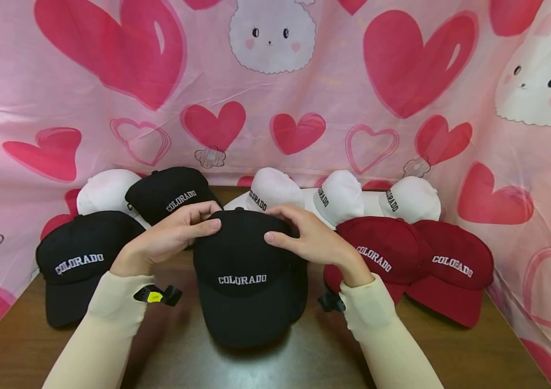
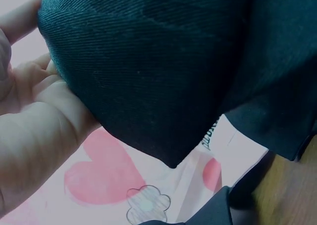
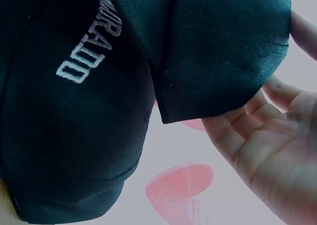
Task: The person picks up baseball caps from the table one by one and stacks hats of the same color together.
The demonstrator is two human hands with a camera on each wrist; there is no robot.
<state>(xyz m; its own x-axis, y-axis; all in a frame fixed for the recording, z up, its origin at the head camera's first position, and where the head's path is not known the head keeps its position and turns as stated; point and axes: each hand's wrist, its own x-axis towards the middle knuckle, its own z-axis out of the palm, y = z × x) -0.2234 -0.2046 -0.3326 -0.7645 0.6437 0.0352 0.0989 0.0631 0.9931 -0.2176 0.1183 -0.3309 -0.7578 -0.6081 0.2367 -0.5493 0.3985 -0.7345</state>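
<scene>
A black baseball cap (image 1: 241, 302) with white COLORADO lettering stands in the middle, its brim pointing down toward me. My left hand (image 1: 173, 237) grips its upper left side, thumb at the front. On the upper right my right hand (image 1: 311, 237) holds the crown, with its thumb across the front and the other fingers behind. The black edge of what looks like another cap (image 1: 301, 292) shows behind on the right. The left wrist view has the left hand (image 2: 44, 101) against dark cloth; the right wrist view has the right hand's fingers (image 3: 228, 136) under the cloth's edge.
On the wooden table (image 1: 168, 346), black caps (image 1: 81, 281) (image 1: 168, 192) and a white cap (image 1: 105, 192) sit left. Several white caps (image 1: 275, 186) line the back, and two red caps (image 1: 377, 243) (image 1: 455, 270) overlap at right. A pink heart-patterned cloth (image 1: 266, 92) hangs behind.
</scene>
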